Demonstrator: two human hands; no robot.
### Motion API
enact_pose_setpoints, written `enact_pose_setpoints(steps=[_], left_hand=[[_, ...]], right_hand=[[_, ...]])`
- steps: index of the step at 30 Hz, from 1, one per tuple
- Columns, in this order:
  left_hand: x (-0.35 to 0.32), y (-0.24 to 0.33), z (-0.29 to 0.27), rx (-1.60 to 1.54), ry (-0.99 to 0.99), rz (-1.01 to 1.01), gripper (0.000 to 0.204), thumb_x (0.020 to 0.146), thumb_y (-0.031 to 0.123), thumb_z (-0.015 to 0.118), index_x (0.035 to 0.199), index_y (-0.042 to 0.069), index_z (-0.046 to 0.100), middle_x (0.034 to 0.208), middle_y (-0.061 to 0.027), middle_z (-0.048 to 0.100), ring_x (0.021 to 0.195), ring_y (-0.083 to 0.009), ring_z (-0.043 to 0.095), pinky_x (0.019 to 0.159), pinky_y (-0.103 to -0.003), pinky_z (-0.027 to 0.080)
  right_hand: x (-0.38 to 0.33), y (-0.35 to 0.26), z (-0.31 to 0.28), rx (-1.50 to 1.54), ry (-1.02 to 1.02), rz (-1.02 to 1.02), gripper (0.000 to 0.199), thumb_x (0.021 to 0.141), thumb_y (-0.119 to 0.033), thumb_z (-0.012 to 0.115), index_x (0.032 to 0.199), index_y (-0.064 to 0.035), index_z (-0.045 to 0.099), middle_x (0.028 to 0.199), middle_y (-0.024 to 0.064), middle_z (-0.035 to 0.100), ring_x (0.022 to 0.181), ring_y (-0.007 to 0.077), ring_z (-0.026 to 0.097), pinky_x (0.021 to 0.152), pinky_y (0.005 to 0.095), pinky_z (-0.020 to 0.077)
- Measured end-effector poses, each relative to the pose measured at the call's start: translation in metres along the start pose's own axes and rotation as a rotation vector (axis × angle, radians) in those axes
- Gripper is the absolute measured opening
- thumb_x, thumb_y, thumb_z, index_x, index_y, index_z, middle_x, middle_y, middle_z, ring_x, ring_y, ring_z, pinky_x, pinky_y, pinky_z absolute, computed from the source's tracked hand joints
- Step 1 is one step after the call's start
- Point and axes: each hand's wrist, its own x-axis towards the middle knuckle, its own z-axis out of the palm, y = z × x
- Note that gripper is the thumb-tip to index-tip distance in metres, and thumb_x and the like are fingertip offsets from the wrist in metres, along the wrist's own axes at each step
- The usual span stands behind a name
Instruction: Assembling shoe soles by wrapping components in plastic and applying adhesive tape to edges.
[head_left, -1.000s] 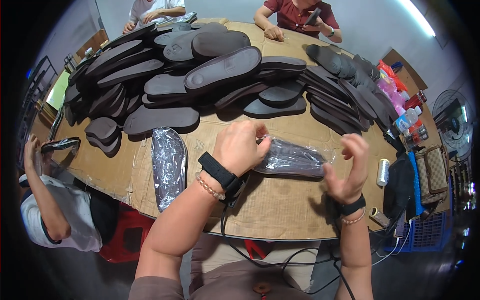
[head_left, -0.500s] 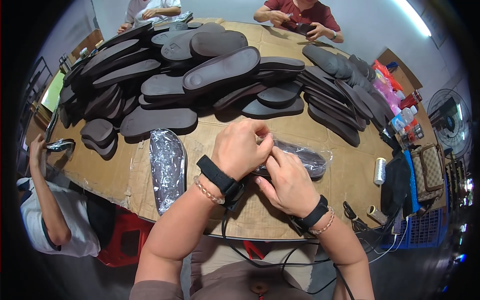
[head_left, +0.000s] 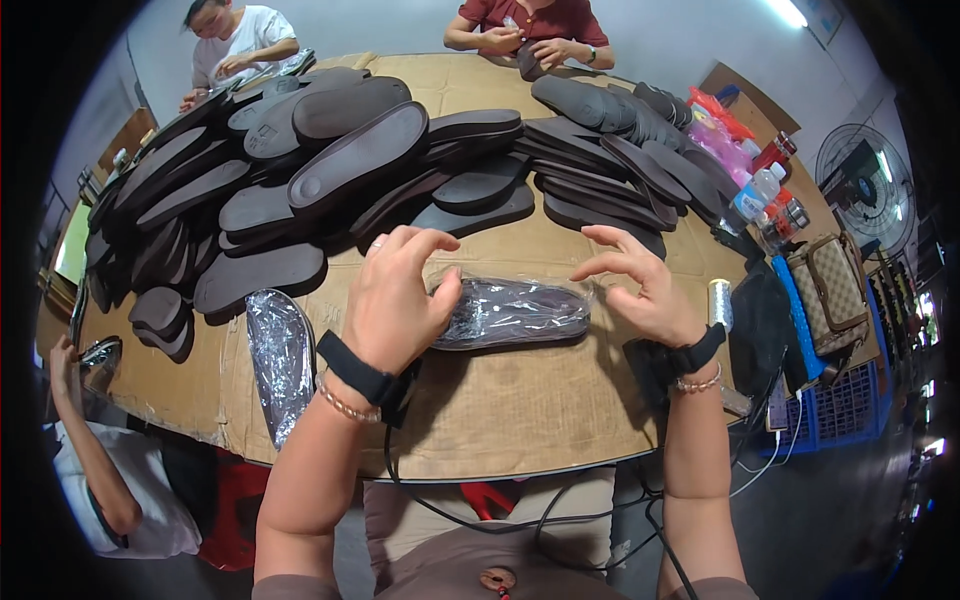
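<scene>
A dark shoe sole wrapped in clear plastic film (head_left: 515, 314) lies crosswise on the cardboard-covered table in front of me. My left hand (head_left: 402, 300) is at its left end, fingers curved and apart, with the thumb over the film; whether it touches is hard to tell. Past the other end hovers my right hand (head_left: 645, 285), fingers spread and holding nothing, the fingertips close to the film's edge. Left of my left forearm rests a second wrapped sole (head_left: 280, 365), pointing away from me.
A large heap of bare dark soles (head_left: 270, 180) fills the far left and middle, with more stacks (head_left: 610, 170) at right. A thread spool (head_left: 720, 305), bottle (head_left: 757, 192), checkered bag (head_left: 828, 290) and fan (head_left: 865, 190) stand right. Cables hang below the edge. Other people work around the table.
My hands were together over the left part of the wrapped sole; they have parted, the right one moving to its right end. The whole view has shifted slightly.
</scene>
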Motion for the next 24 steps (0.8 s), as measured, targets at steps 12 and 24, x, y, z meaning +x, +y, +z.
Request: enact_pose_setpoints(steps=[12, 24], left_hand=[[-0.012, 0.063, 0.037, -0.097, -0.365, 0.083, 0.017, 0.088, 0.008, 0.07, 0.103, 0.006, 0.065, 0.098, -0.0118, 0.066, 0.076, -0.0312, 0.068, 0.069, -0.04, 0.055], [-0.01, 0.043, 0.049, -0.145, -0.379, 0.082, 0.032, 0.091, 0.006, 0.069, 0.123, 0.011, 0.065, 0.115, -0.0116, 0.063, 0.081, -0.0332, 0.069, 0.07, -0.041, 0.057]], right_hand=[[-0.01, 0.008, 0.019, 0.033, 0.105, -0.092, 0.015, 0.073, -0.001, 0.061, 0.087, -0.0014, 0.067, 0.135, 0.0246, 0.059, 0.126, 0.0402, 0.059, 0.108, 0.0417, 0.0459], [-0.01, 0.008, 0.023, 0.057, 0.157, -0.088, 0.01, 0.076, -0.002, 0.063, 0.086, 0.0001, 0.062, 0.111, 0.0186, 0.069, 0.1, 0.0341, 0.069, 0.09, 0.0383, 0.0537]])
